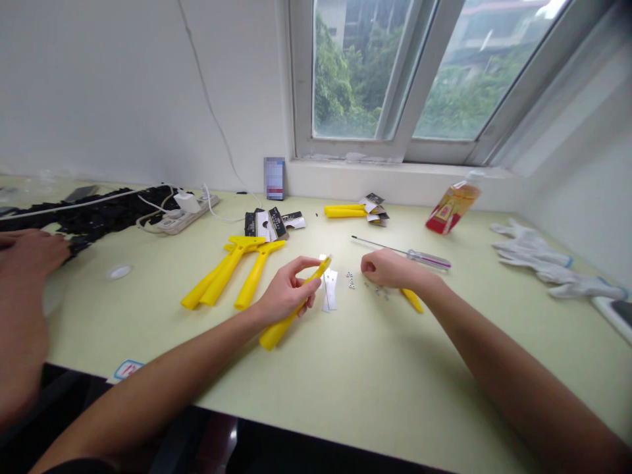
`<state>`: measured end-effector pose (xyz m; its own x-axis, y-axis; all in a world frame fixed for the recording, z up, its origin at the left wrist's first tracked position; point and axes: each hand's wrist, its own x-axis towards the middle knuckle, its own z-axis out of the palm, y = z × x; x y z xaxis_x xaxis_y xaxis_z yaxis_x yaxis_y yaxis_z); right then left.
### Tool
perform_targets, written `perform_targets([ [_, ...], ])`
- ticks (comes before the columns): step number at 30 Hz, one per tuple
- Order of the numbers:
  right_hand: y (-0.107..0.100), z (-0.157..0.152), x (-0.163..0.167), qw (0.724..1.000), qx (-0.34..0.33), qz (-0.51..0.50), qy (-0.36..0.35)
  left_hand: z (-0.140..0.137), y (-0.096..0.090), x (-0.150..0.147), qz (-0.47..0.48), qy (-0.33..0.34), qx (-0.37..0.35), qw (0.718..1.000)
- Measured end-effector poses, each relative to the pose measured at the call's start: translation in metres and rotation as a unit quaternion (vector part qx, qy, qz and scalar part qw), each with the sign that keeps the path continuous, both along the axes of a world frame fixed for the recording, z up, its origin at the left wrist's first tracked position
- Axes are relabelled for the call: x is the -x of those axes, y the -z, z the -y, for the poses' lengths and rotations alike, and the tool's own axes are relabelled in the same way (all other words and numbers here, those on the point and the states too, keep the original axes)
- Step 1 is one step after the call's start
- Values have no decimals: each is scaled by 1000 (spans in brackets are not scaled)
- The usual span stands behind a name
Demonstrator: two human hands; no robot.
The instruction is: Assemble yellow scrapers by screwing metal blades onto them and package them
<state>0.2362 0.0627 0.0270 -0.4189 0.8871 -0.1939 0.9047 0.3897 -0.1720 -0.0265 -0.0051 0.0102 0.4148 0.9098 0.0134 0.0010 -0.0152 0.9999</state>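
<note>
My left hand (291,289) is closed around a yellow plastic scraper handle (276,334), its head tilted up to the right. Just beyond the fingers lie thin, shiny flat blades (330,297) on the table. My right hand (385,268) is lowered to the tabletop with its fingers curled together; whatever is between the fingertips is hidden. Small metal nuts (350,281) sit between the two hands, and several tiny screws (379,291) are scattered under the right hand. A yellow pointed piece (412,301) shows partly from behind the right wrist.
A screwdriver (428,260) lies beyond my right hand. More yellow handles (222,273) and black-and-white cards (266,225) are at left; yellow scrapers (345,210), a bottle (451,205), gloves (533,253), a phone (274,178) and power strip (190,214) stand around. Another person's arm (24,309) rests far left.
</note>
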Motion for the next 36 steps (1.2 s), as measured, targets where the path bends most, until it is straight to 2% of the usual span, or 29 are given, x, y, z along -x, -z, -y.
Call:
perform_targets([
  [5, 6, -1, 0, 1000, -22, 1, -18, -3, -1, -4, 109, 4, 70, 992],
  [9, 8, -4, -2, 999, -22, -20, -44, -7, -2, -4, 149, 6, 127, 981],
  [15, -8, 3, -2, 995, -19, -90, -49, -10, 2, 0, 167, 6, 171, 971],
  [19, -26, 21, 14, 965, -32, -247, -87, -8, 3, 2, 152, 52, 168, 973],
  [21, -31, 30, 25, 950, -47, -287, -114, -6, 1, 2, 149, 63, 154, 975],
  [25, -30, 40, 40, 939, -85, -302, -141, 0, -3, -1, 142, 65, 138, 978],
  [32, -24, 42, 47, 937, -136, -299, -116, 0, -2, -2, 147, 66, 127, 979],
  [36, -20, 42, 47, 934, -142, -310, -106, -2, -2, -1, 151, 57, 135, 978],
])
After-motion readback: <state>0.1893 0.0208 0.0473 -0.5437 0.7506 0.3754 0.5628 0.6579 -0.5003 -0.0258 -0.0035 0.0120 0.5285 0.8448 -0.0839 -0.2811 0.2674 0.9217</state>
